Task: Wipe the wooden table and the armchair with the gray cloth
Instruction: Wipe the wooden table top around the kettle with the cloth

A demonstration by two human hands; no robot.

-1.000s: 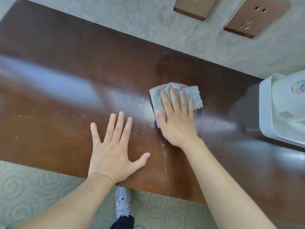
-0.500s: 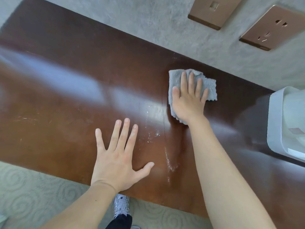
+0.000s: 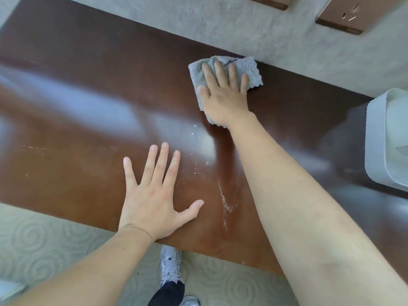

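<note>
The dark wooden table (image 3: pixel 77 107) fills most of the view, glossy with faint wet streaks near its front edge. The gray cloth (image 3: pixel 254 71) lies flat at the table's far edge, against the wall. My right hand (image 3: pixel 223 93) presses down on the cloth with straight, spread fingers. My left hand (image 3: pixel 152 195) rests flat on the bare wood near the front edge, fingers spread, holding nothing. The armchair is not in view.
A white plastic appliance (image 3: pixel 388 142) stands on the table at the right. The gray textured wall (image 3: pixel 220 25) behind carries bronze socket plates (image 3: pixel 344 16). Below the table lie patterned carpet (image 3: pixel 44 239) and my sneaker (image 3: pixel 170 268).
My right hand has slid the cloth away from me, from the table's middle to its far edge by the wall. My left hand has stayed flat in place.
</note>
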